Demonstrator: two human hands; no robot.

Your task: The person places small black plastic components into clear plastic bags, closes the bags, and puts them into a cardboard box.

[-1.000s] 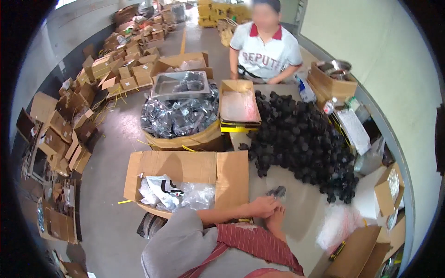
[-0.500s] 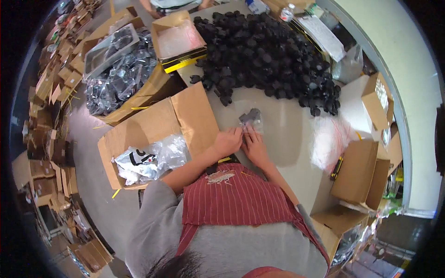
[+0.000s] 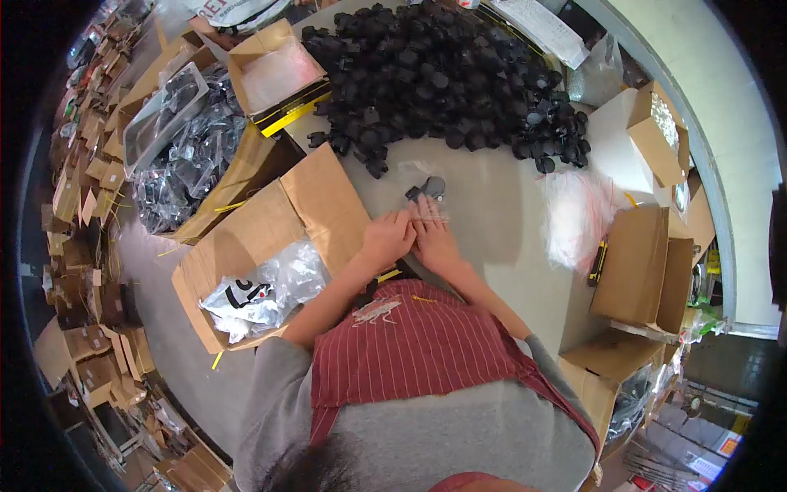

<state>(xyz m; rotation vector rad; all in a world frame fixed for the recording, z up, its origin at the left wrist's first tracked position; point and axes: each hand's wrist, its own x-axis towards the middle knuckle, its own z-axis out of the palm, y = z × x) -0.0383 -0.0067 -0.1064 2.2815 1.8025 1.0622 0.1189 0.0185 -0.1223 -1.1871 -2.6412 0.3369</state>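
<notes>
A small clear plastic bag lies on the grey table just beyond my hands, with a black plastic part inside it. My right hand rests over the bag's near end, its fingers stretched forward and flat towards the black part. Beside it, my left hand has bent fingers closed at the bag's near left edge. Its fingertips are partly hidden against the right hand. Further back spreads a large heap of similar black parts.
To my left is an open cardboard box containing plastic bags. Behind it stand a carton of bagged parts and a smaller box of clear bags. A stack of clear bags and an open carton sit right.
The whole view has shifted, and the person at the far side has left the picture. My right fingers lie further over the bag; my left hand stays close beside them.
</notes>
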